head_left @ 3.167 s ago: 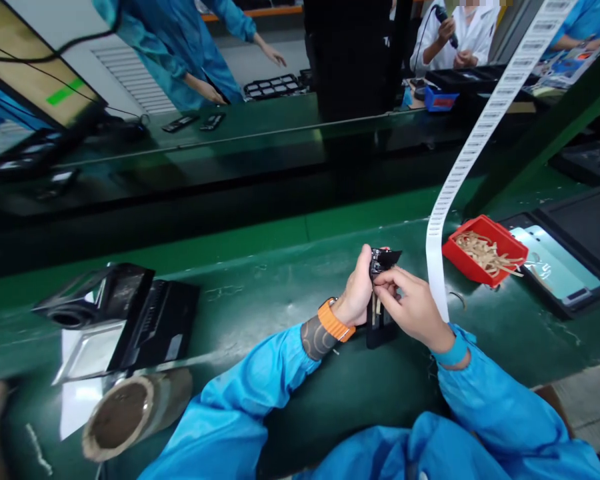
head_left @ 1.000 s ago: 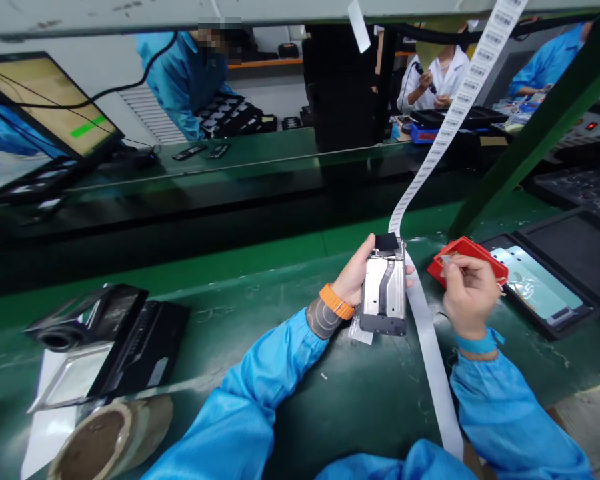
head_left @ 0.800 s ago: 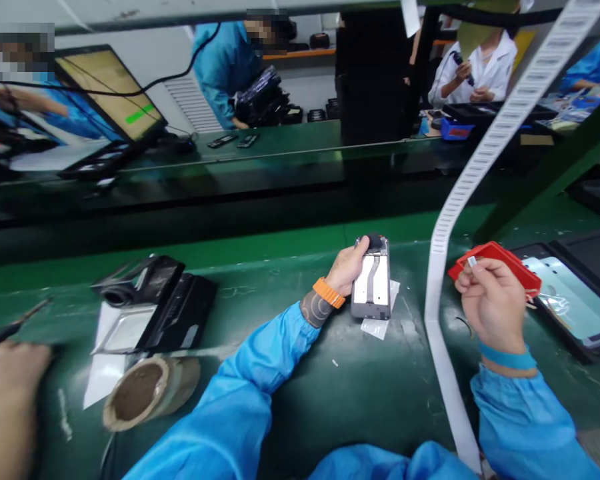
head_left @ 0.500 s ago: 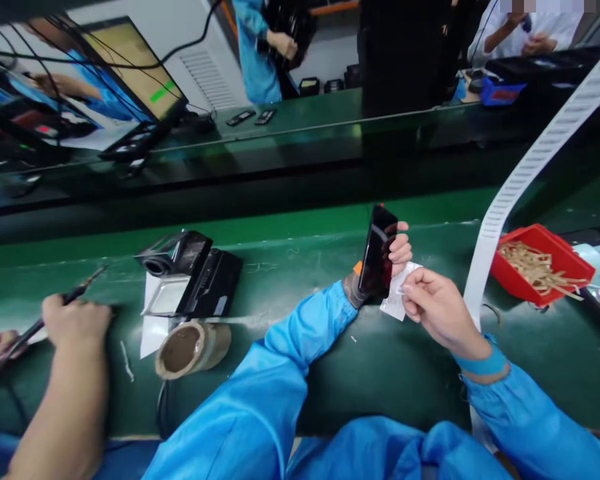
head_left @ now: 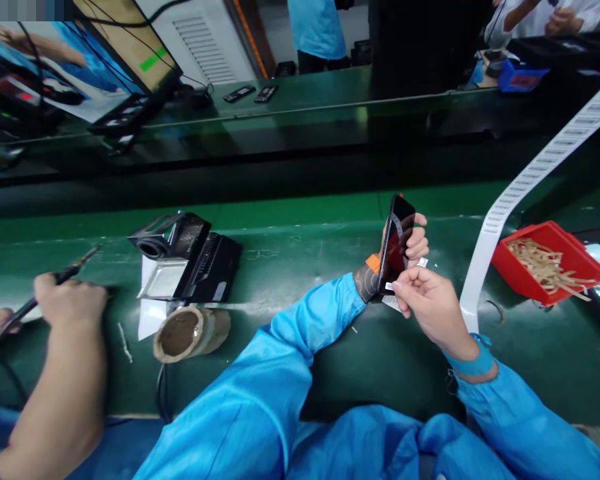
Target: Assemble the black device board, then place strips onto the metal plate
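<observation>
My left hand [head_left: 417, 241] is wrapped round a dark smartphone [head_left: 396, 243], its glossy face tilted toward me. An orange piece [head_left: 373, 263] shows at that wrist. Just in front of the phone's lower end, my right hand [head_left: 433, 307] pinches a small white label [head_left: 389, 286] between thumb and finger. The label overlaps the phone's lower edge; whether it touches the glass I cannot tell. A printed white paper [head_left: 391, 303] sits partly hidden behind the right fingers. A long barcode label strip [head_left: 510, 193] rises from the bench to the right of the hand.
A red tray [head_left: 525, 277] of rubber bands [head_left: 547, 267] is on the right. At left are a brown tape roll [head_left: 215, 331] and a black stand-like device [head_left: 217, 270]. A co-worker's hand [head_left: 73, 297] grips a soldering iron [head_left: 67, 273]. A raised ledge [head_left: 320, 93] runs behind.
My right hand now pinches a small label at the phone's lower end. The white paper, earlier in plain view at its fingertips, is mostly hidden. The phone appears slightly further right.
</observation>
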Tool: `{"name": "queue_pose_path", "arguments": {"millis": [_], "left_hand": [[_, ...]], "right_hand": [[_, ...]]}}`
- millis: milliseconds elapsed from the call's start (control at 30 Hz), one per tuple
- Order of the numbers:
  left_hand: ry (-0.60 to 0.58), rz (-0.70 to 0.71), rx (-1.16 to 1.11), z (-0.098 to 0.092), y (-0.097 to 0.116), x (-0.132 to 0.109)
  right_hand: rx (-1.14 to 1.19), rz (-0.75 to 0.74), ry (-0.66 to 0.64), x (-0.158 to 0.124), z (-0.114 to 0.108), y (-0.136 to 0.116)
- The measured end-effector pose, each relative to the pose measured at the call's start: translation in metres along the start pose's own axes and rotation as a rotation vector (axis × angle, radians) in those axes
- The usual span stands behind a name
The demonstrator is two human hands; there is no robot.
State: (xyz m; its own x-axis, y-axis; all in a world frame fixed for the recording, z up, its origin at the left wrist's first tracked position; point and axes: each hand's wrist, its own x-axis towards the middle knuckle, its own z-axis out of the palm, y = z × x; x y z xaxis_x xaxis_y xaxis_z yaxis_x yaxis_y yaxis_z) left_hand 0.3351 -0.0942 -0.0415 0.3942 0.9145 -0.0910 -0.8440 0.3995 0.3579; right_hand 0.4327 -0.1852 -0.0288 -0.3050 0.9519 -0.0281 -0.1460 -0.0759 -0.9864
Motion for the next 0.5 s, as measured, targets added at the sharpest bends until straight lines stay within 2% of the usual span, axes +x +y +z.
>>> {"name": "queue_pose_path", "arguments": {"millis": [167, 333, 400, 500], "left_hand": [[-0.037, -0.008, -0.006, -0.011, -0.005, 0.008], [-0.03, -0.02, -0.073, -0.009, -0.001, 0.01], [0.051, 0.018, -0.094, -0.002, 0.005, 0.007], [0.351, 0.199, -0.071, 0.008, 0.01, 0.006]], "right_hand": [[-0.08, -0.003, 0.005, -0.001, 0.0, 0.004], [-0.321, -0.126, 0.087, 0.002, -0.009, 0.012], [-0.438, -0.208, 0.157, 0.004, -0.014, 0.016], [-0.482, -0.427, 0.226, 0.005, -0.019, 0.022]]}}
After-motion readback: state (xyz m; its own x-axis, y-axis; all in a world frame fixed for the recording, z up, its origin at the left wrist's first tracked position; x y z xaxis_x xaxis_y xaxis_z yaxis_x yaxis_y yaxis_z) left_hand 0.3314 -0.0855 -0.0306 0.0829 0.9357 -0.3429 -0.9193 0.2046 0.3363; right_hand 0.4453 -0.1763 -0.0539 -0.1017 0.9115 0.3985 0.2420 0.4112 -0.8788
